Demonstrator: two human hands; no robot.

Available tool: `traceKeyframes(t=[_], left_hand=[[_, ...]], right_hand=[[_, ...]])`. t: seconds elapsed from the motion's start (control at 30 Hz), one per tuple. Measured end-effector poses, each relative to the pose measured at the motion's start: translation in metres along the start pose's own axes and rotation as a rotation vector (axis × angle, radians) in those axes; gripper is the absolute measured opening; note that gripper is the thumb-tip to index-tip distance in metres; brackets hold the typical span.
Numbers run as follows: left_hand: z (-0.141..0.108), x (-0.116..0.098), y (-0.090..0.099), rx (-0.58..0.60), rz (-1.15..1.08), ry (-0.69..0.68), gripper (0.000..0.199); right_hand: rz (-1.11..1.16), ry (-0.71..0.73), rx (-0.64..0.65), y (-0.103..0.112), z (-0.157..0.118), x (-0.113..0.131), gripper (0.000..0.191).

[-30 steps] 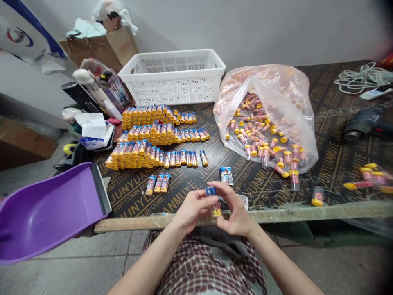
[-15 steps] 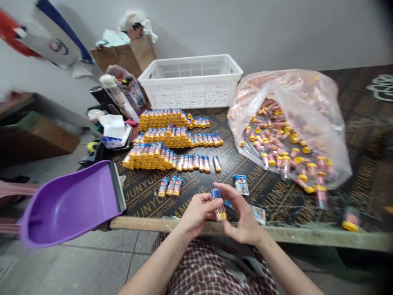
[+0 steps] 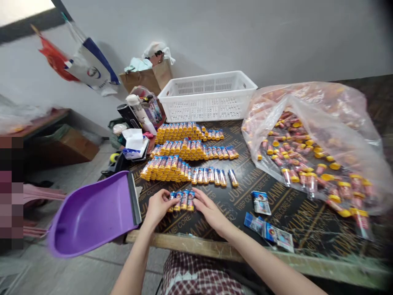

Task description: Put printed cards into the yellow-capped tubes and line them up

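Several small tubes point(image 3: 184, 200) with blue tops and yellow bottoms lie side by side near the table's front edge. My left hand point(image 3: 159, 207) is at the left end of this short row, its fingers bent against the end tube. At the right end, my right hand point(image 3: 210, 209) touches the last tube with its fingers stretched out. Behind them, stacked rows of like tubes point(image 3: 167, 166) lie on the dark table point(image 3: 215, 221), with a lone tube point(image 3: 233, 178) at the right. Flat blue-and-white packets point(image 3: 261, 203) rest to the right of my hands.
A clear plastic bag point(image 3: 340, 119) spills yellow-capped tubes at the right. A white basket point(image 3: 205, 102) stands against the wall. A purple dustpan point(image 3: 95, 213) juts out at the table's left, near a white bottle point(image 3: 136, 106) and paper bag point(image 3: 145, 82).
Both hands have moved left, from the front edge to the short row. The tube they held up is now among the row, which has grown. The view has shifted left.
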State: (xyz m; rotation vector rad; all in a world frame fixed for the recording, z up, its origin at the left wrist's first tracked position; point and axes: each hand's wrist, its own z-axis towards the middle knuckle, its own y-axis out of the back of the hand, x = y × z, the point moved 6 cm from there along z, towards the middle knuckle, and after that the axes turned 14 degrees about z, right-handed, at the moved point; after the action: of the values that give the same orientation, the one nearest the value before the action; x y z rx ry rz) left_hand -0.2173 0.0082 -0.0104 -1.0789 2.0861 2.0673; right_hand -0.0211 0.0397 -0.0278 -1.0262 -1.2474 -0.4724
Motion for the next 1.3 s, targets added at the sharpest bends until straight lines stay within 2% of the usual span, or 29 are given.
traceKeyframes(t=[0.1,0.2,0.3,0.37,0.43,0.47,0.57,0.63,0.7,0.8,0.87,1.03,1.17,1.3], left_hand=[[-0.005,0.001,0.003,-0.014,0.087,0.033,0.037],[-0.003,0.003,0.008,0.048,0.250,0.064,0.042],[-0.004,-0.009,0.021,-0.125,0.312,0.121,0.040],[-0.014,-0.037,0.018,-0.209,0.179,0.057,0.033],[-0.028,-0.080,-0.006,-0.127,-0.049,-0.110,0.028],[-0.037,-0.104,-0.025,-0.030,-0.128,-0.189,0.028],[-0.067,-0.166,-0.083,0.219,-0.183,-0.365,0.033],[-0.081,-0.192,-0.110,0.273,-0.105,-0.437,0.036],[-0.090,-0.205,-0.125,0.283,0.002,-0.500,0.030],[-0.092,-0.210,-0.134,0.295,0.124,-0.568,0.015],[-0.091,-0.210,-0.136,0.294,0.131,-0.577,0.015],[-0.095,-0.208,-0.142,0.296,-0.026,-0.556,0.021],[-0.093,-0.199,-0.143,0.300,-0.344,-0.396,0.032],[-0.086,-0.186,-0.140,0.364,-0.612,-0.181,0.042]], right_hand=[[-0.067,0.023,0.004,-0.014,0.002,-0.001,0.042],[-0.137,0.028,-0.040,-0.007,-0.005,0.012,0.046],[-0.284,0.160,-0.095,0.024,-0.026,0.049,0.051],[-0.430,0.273,-0.240,0.061,-0.048,0.079,0.040],[-0.590,0.323,-0.452,0.105,-0.072,0.101,0.028],[-0.671,0.328,-0.544,0.126,-0.085,0.109,0.025],[-0.792,0.331,-0.688,0.180,-0.120,0.123,0.023],[-0.868,0.341,-0.776,0.209,-0.146,0.133,0.022],[-0.948,0.353,-0.885,0.236,-0.172,0.143,0.023],[-1.035,0.350,-1.034,0.272,-0.204,0.157,0.030],[-1.061,0.332,-1.099,0.292,-0.215,0.161,0.034],[-1.030,0.264,-1.163,0.322,-0.216,0.159,0.042],[-0.967,0.232,-1.144,0.321,-0.210,0.160,0.042],[-0.888,0.274,-1.076,0.288,-0.205,0.163,0.045]])
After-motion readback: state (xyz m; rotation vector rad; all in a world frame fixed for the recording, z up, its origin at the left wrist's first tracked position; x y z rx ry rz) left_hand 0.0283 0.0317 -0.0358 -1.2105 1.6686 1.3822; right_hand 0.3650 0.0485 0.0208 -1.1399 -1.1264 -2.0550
